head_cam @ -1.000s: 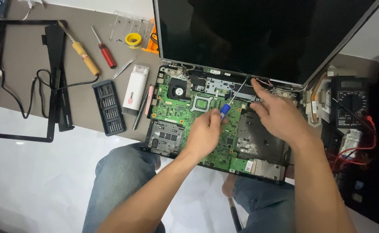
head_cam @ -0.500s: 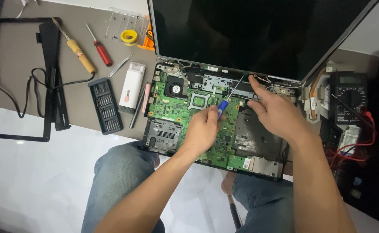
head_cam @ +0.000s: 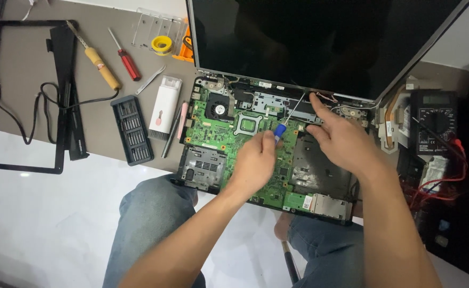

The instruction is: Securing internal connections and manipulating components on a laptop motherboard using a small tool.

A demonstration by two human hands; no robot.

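Your left hand (head_cam: 255,160) grips the blue screwdriver (head_cam: 289,116) at the hinge screw; your right hand (head_cam: 341,141), fingers loose, steadies the laptop (head_cam: 245,128). Keep the tip seated.

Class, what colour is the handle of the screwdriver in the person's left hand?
Blue, with a white band; the head view shows the screwdriver in the left hand.

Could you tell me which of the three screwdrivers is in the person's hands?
The blue-handled screwdriver, held by the left hand over the motherboard; the yellow-handled and red-handled ones lie on the table.
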